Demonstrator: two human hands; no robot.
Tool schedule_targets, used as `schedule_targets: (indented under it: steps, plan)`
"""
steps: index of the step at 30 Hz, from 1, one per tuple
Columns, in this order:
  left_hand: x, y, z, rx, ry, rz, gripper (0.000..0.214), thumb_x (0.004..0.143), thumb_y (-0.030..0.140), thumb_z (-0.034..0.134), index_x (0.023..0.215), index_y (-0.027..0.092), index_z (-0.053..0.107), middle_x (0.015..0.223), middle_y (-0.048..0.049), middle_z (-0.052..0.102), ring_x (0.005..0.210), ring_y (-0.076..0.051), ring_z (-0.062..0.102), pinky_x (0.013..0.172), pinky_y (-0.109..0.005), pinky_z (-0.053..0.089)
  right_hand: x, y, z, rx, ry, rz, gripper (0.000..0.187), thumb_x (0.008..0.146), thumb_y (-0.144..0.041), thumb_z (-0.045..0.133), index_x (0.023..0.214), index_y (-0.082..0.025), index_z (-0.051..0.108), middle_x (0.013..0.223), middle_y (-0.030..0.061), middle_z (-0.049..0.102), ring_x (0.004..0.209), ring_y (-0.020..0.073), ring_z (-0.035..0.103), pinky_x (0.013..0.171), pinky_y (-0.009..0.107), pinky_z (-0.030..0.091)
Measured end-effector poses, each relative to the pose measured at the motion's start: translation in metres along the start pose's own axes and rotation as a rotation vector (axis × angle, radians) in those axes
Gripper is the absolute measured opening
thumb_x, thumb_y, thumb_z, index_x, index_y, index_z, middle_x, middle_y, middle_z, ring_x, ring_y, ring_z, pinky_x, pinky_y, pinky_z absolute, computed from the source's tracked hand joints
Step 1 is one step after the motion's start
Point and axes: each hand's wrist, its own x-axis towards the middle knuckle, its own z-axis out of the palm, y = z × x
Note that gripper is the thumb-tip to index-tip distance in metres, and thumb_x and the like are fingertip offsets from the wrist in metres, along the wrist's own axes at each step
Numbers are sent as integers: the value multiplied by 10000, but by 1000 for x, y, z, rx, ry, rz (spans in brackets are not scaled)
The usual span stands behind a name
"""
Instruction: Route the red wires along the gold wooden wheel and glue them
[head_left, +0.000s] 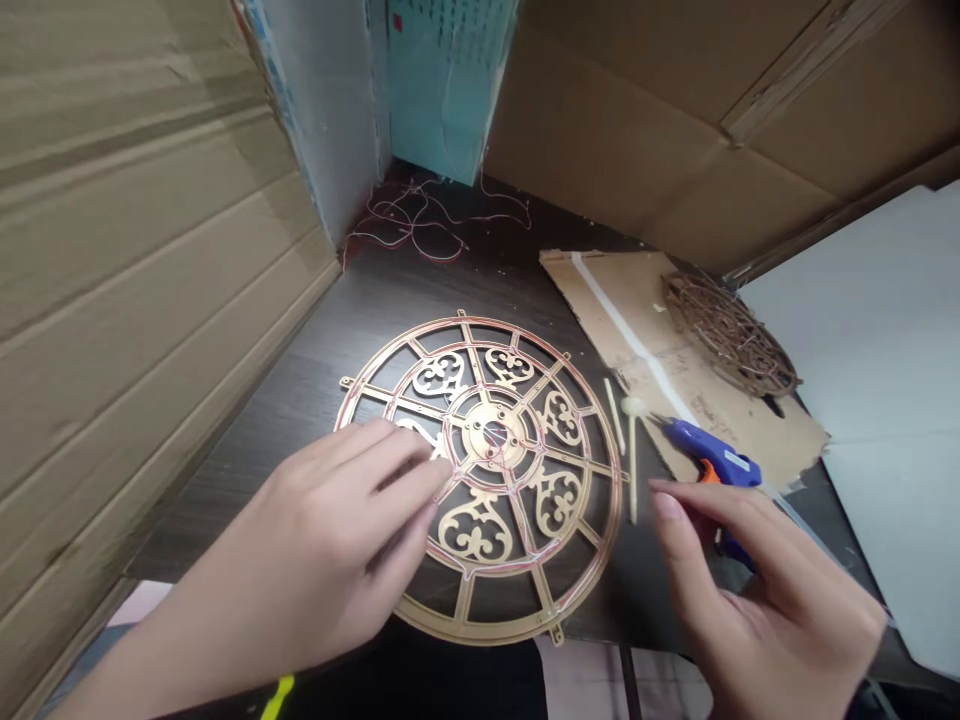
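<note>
A round openwork wooden frame with spokes and scroll cut-outs lies flat on the dark table. Thin red and white wires run along its rings and cross at its hub. Over the frame's left side, my left hand has its fingers curled and thumb drawn in; what lies under the fingertips is hidden. My right hand is off the frame's right edge, with thumb and forefinger close together in a pinch. Just beyond it is a blue glue gun with an orange trigger. Two thin pale sticks lie between frame and gun.
A cardboard sheet with a white strip lies to the right, bearing a darker round openwork piece. Loose wires tangle at the back. Cardboard walls stand left and behind, and a white panel stands at right.
</note>
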Motion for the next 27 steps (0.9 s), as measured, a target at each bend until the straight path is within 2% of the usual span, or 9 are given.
schedule_targets:
  steps: [5,10,16,22,27]
  plan:
    - [-1,1,0,-1,-134,-33,238,967,188,584,1193,226,648,1163,-77,609,1107,-269,549,920,-457,459,-18,4,3,52,-82,-35,106,894,-121,746,956,-207,741,874,18,694,781,155,652,742,306,499]
    - [3,2,-2,-13,-162,-23,234,958,178,565,1166,230,660,1200,-78,598,1108,-266,532,926,-455,459,-30,4,10,96,-122,-42,120,901,-105,732,986,-190,736,895,31,697,802,157,652,740,306,515]
    - [6,3,-3,-11,-163,-16,252,942,166,557,1167,226,653,1208,-80,590,1128,-270,524,947,-453,449,-24,-15,13,164,-187,-131,163,894,-58,694,1015,-163,723,925,54,697,840,154,655,746,295,551]
    - [9,3,-2,-2,-186,-9,253,948,199,554,1182,231,647,1190,-87,586,1116,-282,525,928,-463,446,-13,-42,32,242,-250,-185,171,895,-56,674,1032,-148,719,910,58,696,799,154,625,708,308,552]
    - [10,1,-1,10,-188,11,208,963,208,540,1143,222,643,1155,-85,585,1060,-272,536,890,-457,438,-9,-50,45,244,-322,-191,181,932,-97,650,1093,-141,722,940,69,680,834,174,604,717,334,534]
